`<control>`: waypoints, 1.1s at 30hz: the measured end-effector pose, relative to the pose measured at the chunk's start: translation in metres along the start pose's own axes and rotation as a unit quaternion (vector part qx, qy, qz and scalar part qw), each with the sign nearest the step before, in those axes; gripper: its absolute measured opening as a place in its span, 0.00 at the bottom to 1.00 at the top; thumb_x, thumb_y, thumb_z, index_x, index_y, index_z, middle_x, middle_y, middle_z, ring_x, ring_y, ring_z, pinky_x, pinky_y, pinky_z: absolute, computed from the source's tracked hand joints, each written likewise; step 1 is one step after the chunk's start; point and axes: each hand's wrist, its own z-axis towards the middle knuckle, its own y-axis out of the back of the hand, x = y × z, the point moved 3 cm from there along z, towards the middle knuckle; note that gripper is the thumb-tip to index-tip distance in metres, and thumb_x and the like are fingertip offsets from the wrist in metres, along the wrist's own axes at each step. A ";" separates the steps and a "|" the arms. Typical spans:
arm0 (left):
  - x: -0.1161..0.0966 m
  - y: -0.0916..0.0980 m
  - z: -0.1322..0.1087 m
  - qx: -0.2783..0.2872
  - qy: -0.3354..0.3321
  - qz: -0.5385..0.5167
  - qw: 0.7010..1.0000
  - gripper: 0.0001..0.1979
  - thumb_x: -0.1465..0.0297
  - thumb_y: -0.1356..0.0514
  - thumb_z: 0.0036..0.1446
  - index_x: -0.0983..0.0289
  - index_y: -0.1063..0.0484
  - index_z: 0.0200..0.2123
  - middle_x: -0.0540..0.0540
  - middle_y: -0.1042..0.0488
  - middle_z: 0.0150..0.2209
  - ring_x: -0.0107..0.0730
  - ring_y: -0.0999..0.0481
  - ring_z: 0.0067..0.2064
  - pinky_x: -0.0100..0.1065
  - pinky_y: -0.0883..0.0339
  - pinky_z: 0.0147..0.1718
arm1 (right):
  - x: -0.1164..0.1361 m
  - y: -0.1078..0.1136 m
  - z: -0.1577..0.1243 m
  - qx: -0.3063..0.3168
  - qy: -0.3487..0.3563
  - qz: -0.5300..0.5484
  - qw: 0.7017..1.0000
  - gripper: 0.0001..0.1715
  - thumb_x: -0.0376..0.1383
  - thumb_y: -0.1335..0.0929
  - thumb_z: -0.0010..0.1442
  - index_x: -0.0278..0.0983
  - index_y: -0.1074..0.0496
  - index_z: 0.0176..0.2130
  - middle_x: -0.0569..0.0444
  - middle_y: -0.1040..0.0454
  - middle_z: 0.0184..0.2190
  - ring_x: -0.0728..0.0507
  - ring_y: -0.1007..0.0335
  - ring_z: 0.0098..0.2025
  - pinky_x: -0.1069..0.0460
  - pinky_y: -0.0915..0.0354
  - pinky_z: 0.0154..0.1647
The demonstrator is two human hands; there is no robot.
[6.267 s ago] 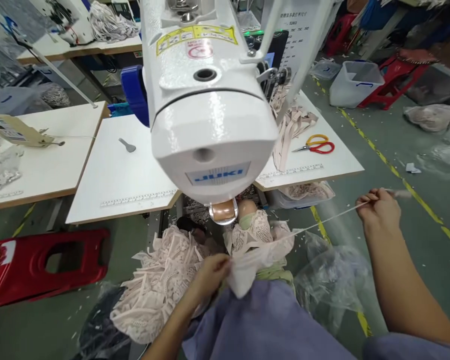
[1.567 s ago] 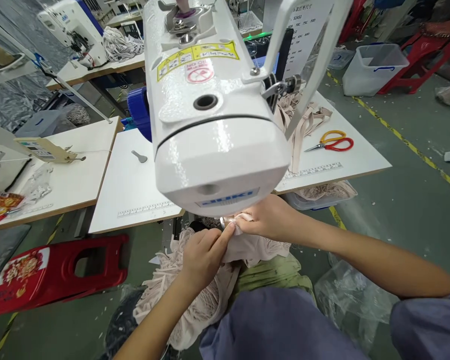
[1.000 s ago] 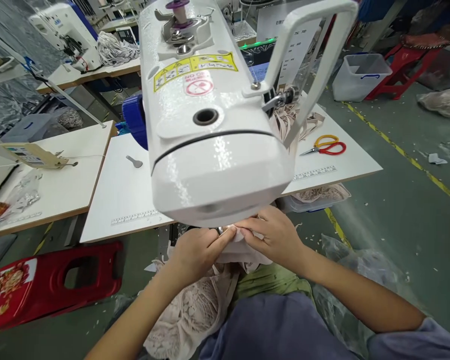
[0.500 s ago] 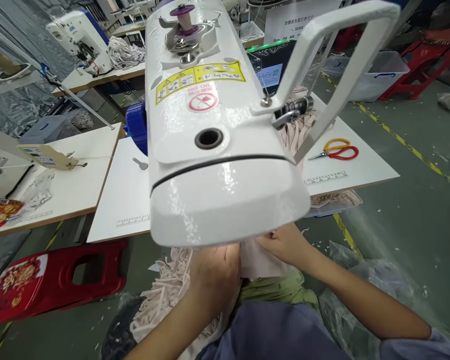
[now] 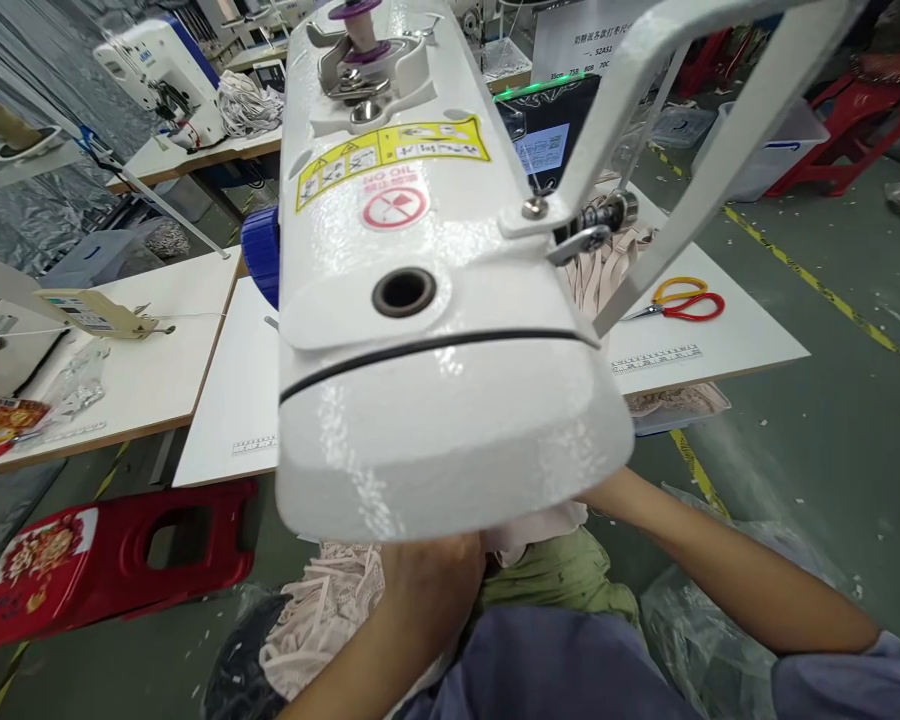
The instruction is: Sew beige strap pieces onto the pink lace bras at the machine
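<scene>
A white sewing machine head fills the middle of the view and hides most of both hands. Only the back of my left hand shows, just under the machine's front edge; its fingers are out of sight. My right hand is hidden behind the machine, and only its forearm shows, reaching in from the right. A strip of pale pink fabric peeks out between the two arms. Pink lace pieces are heaped at my left knee.
A white table runs behind the machine, with red and yellow scissors on its right part. A red plastic stool lies on the floor at left. Clear plastic bags sit at lower right. Other sewing tables stand at far left.
The camera has come closer and lower over the machine. Both hands, seen pinching the pink fabric under the machine a second ago, have slid out of sight beneath it.
</scene>
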 end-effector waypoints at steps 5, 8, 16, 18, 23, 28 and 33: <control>0.001 -0.001 -0.001 -0.006 0.001 0.001 1.000 0.15 0.78 0.46 0.60 0.65 0.30 0.49 0.51 0.25 0.20 0.37 0.26 0.20 0.35 0.40 0.19 | -0.001 0.000 0.001 0.010 -0.004 -0.005 1.000 0.22 0.28 0.31 0.56 0.47 0.21 0.48 0.53 0.22 0.51 0.35 0.27 0.55 0.41 0.26 0.53; 0.001 -0.001 0.000 -0.011 0.000 -0.004 1.000 0.15 0.79 0.46 0.60 0.65 0.30 0.49 0.53 0.25 0.21 0.38 0.25 0.22 0.35 0.39 0.21 | 0.002 0.001 0.000 0.007 -0.006 0.006 1.000 0.21 0.28 0.31 0.55 0.44 0.21 0.47 0.52 0.25 0.56 0.37 0.26 0.55 0.44 0.26 0.53; 0.003 -0.003 -0.006 0.014 0.005 -0.024 1.000 0.16 0.78 0.47 0.61 0.66 0.30 0.51 0.51 0.28 0.20 0.34 0.28 0.21 0.35 0.44 0.22 | -0.003 0.003 -0.006 0.004 -0.015 0.040 0.999 0.20 0.31 0.34 0.56 0.39 0.22 0.48 0.48 0.26 0.58 0.37 0.25 0.54 0.46 0.24 0.48; 0.007 -0.004 -0.008 0.025 0.009 -0.037 0.999 0.15 0.76 0.48 0.63 0.66 0.30 0.51 0.51 0.28 0.20 0.35 0.28 0.22 0.35 0.43 0.23 | -0.005 0.000 -0.006 -0.006 -0.019 0.051 0.999 0.21 0.32 0.33 0.57 0.40 0.22 0.50 0.48 0.27 0.58 0.37 0.27 0.55 0.45 0.24 0.49; 0.011 -0.005 -0.009 -0.004 0.025 -0.042 0.999 0.14 0.75 0.50 0.64 0.65 0.29 0.48 0.51 0.28 0.20 0.36 0.26 0.23 0.36 0.42 0.24 | -0.006 -0.005 -0.005 -0.004 -0.006 0.064 0.998 0.21 0.32 0.33 0.57 0.42 0.22 0.49 0.53 0.26 0.57 0.38 0.30 0.58 0.44 0.29 0.58; 0.011 -0.010 -0.012 0.033 0.014 -0.065 0.997 0.16 0.75 0.49 0.64 0.66 0.31 0.53 0.51 0.26 0.23 0.37 0.25 0.25 0.36 0.39 0.26 | -0.013 -0.001 -0.008 -0.004 -0.026 0.065 0.998 0.23 0.38 0.33 0.58 0.40 0.24 0.52 0.48 0.28 0.59 0.39 0.23 0.45 0.47 0.23 0.41; 0.018 -0.008 -0.017 -0.006 0.041 -0.080 0.996 0.14 0.74 0.51 0.66 0.65 0.30 0.49 0.53 0.23 0.24 0.37 0.21 0.27 0.35 0.37 0.26 | -0.004 -0.003 -0.008 -0.008 -0.012 0.082 0.997 0.21 0.39 0.34 0.57 0.40 0.23 0.49 0.48 0.27 0.57 0.37 0.29 0.55 0.43 0.29 0.54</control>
